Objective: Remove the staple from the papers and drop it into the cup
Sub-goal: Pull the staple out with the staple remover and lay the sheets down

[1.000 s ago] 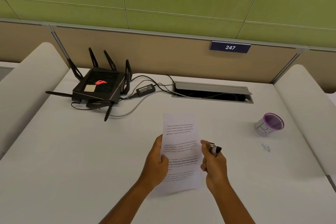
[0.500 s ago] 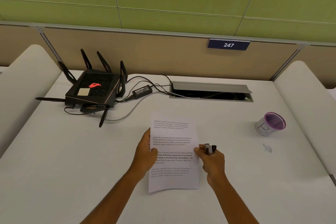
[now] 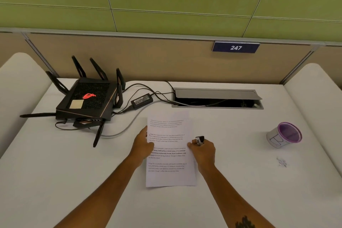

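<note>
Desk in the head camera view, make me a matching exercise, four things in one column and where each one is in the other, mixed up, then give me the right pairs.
Things:
1. router
2. cup
3. papers
4. staple remover

Places:
A. lying on the desk between the two hands
B. held in the right hand
C. far left of the desk, antennas up
D. right side of the desk, tipped so its purple inside shows

Pairs: 1-C, 2-D, 3-A, 4-B
</note>
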Available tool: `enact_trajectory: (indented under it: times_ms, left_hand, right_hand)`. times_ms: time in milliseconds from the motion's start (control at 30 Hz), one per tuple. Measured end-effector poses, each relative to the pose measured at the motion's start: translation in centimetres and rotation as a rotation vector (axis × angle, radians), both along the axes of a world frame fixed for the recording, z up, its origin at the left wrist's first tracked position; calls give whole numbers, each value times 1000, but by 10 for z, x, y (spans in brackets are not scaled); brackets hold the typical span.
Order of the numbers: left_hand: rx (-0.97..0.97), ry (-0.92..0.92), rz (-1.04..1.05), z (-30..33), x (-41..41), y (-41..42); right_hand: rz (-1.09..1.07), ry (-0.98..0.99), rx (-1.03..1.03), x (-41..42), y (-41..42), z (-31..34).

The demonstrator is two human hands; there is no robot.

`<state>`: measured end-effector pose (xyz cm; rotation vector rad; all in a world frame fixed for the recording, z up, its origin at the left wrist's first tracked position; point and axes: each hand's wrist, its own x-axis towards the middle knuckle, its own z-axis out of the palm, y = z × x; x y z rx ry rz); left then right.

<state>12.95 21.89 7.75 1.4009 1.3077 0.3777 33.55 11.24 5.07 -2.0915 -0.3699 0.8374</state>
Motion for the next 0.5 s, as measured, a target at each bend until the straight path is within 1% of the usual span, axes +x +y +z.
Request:
enact_trajectory:
  times_ms: [100,300,400,467,500]
  left_hand:
    - [12,48,-36,-8,4,20]
    - [114,135,-53,-16,6,45]
    - [202,229,-74,-17,3,48]
    - [178,314,-87,-39,8,57]
    - [192,332,-93,-40,8,56]
  right_hand:
    - [44,-49,-59,-1,20,-4]
    - [89,-118,-119,-1,47,-8]
    - [116,-167,-132,-4,47,-3]
    - [133,-184,-200,-1,57,-24]
    - [142,-191,-194,-2,55,-23]
